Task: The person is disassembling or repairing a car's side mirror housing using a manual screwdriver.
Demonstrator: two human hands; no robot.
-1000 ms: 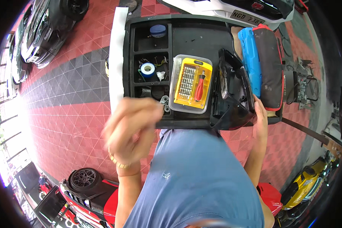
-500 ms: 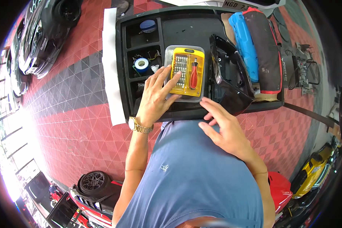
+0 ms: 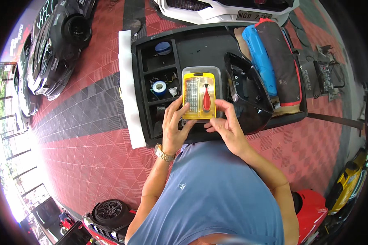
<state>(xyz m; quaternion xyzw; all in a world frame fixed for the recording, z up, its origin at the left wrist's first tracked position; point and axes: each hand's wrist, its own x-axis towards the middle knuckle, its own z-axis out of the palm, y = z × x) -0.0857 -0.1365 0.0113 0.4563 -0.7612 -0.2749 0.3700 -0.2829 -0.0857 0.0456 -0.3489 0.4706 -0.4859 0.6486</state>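
Note:
Both my hands hold a yellow screwdriver bit set (image 3: pixel 199 107) by its lower half. Through its clear cover show rows of small metal bits and a red-handled driver. My left hand (image 3: pixel 176 124) grips the left edge, fingers curled round it and thumb at the bottom. Its wrist wears a gold watch. My right hand (image 3: pixel 231 130) closes on the right edge and lower right corner, some fingertips hidden. Under the set, a clear plastic container (image 3: pixel 218 77) sits on the black tray (image 3: pixel 202 30).
Left compartments hold a blue round container (image 3: pixel 163 48), a blue-and-white tape roll (image 3: pixel 159 87) and small parts. To the right are an open black plastic housing (image 3: pixel 249 87), a blue case (image 3: pixel 259 61) and a dark red-edged roll (image 3: pixel 280 65). Cars stand around on the tiled floor.
The bit set has shifted toward me, partly out of the clear container. My right hand has moved from beside the container onto the set, and my left fingers now hold its edge.

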